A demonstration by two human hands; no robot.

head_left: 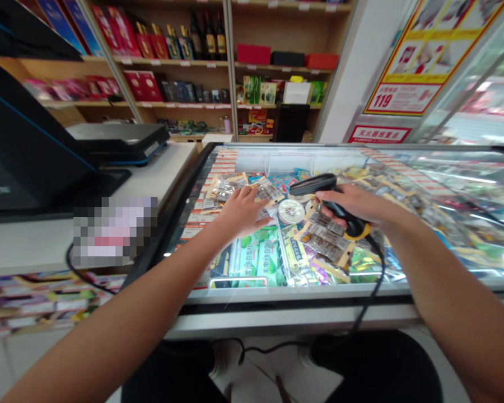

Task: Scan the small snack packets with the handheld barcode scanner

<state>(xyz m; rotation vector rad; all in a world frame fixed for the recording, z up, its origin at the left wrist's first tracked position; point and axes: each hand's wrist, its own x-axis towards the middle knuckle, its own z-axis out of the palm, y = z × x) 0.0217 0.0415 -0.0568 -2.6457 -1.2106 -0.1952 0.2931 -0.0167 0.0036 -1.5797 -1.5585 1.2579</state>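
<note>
My right hand (353,204) is wrapped round a black barcode scanner (315,183) with a yellow band at its grip end; its head points left. A dark cable (378,268) hangs from the scanner's handle. My left hand (246,212) has its fingers spread, resting on or just over clear snack packets (227,187) with tan edges. Another such packet (269,189) lies by its fingertips. Between my hands is a round white-topped container (292,211). More packets of dark pieces (325,235) lie below the scanner.
Beneath the glass top of the freezer (340,291) are green packages (258,257). To the left stand a counter (172,162), a weighing scale (121,137) and a blurred-out object (115,230). Shelves with bottles (210,36) and boxes line the back wall.
</note>
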